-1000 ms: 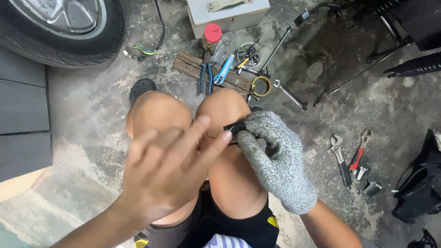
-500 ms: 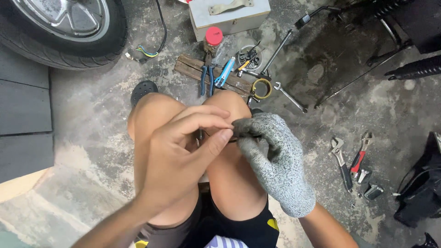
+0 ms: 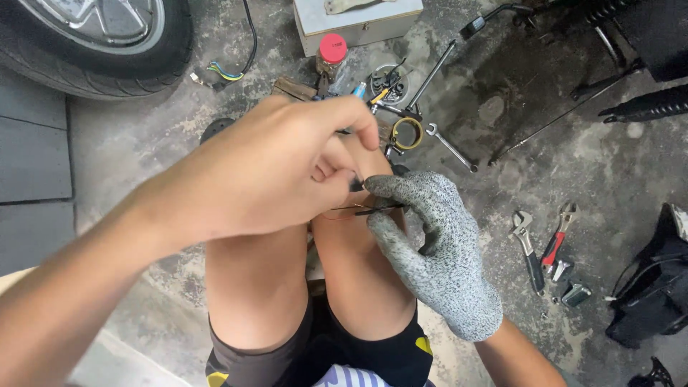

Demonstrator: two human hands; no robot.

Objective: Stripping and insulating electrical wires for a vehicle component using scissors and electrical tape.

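Observation:
My right hand [image 3: 433,251], in a grey knit glove, pinches a thin dark wire [image 3: 373,208] over my right knee. My bare left hand [image 3: 279,168] is raised close to the camera, its fingers curled, the fingertips pinching the same wire's small dark end [image 3: 356,185] just left of the gloved fingers. Both hands meet above my bare knees [image 3: 344,244]. Much of the wire is hidden by the fingers.
On the concrete floor ahead lie a red-capped bottle [image 3: 332,51], a grey metal box [image 3: 355,21], a brass ring [image 3: 406,133], a spanner [image 3: 450,146] and pliers. An adjustable wrench [image 3: 527,247] and red-handled pliers [image 3: 555,240] lie right. A tyre [image 3: 93,43] stands at top left.
My left hand has closed from spread fingers to a pinch and moved right to the gloved hand. The view has shifted closer to the hands.

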